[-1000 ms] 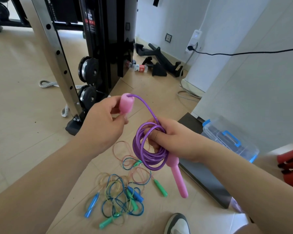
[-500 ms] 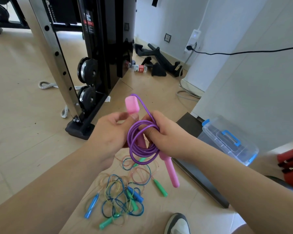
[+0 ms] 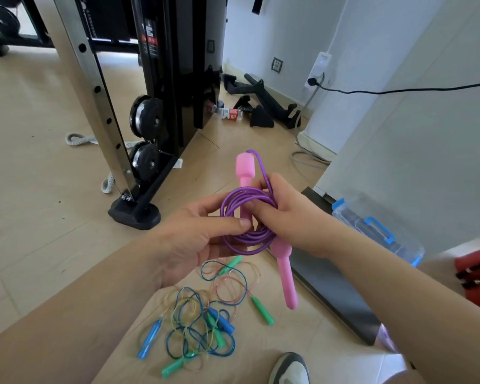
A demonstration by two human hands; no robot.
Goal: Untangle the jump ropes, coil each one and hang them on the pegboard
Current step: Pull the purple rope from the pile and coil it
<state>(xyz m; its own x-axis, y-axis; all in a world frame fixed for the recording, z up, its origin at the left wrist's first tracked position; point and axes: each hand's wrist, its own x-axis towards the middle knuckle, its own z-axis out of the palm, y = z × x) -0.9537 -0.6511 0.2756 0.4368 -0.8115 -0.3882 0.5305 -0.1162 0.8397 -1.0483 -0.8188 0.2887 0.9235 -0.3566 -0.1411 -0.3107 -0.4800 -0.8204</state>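
In front of the black gym machine (image 3: 172,79), on its near side and above the floor, both hands hold one purple rope (image 3: 244,239) wound into a small coil. Left hand (image 3: 194,239): thumb on the front of the loops, fingers behind, pinching the coil's side toward the machine. Right hand (image 3: 286,214): fingers curled round the side away from the machine, gripping the loops. One pink handle (image 3: 245,164) sticks up out of the coil toward the machine; the second pink handle (image 3: 286,275) hangs down from under the right hand. The tangled ropes (image 3: 200,322), blue, green and yellowish strands with blue and green handles, lie on the floor nearer the person than the machine's foot, unsorted. A clear box (image 3: 377,234) with blue latches sits well to the far side from the machine. Pegboard not in view.

Judgement: coil looks wound but not tied off; nothing visibly locks the loops.

Risks:
- Either pinch loosens and the springy loops fan open, so the coiling needs redoing.
- Upper handle is threaded through the loops; pulled too hard, it could cinch or snag the coil.
- Dangling handle swings and drags a loop out.
- If dropped, the coil lands on the floor tangle and knots into it.
- Hung on one loose loop, it may unravel off the peg.
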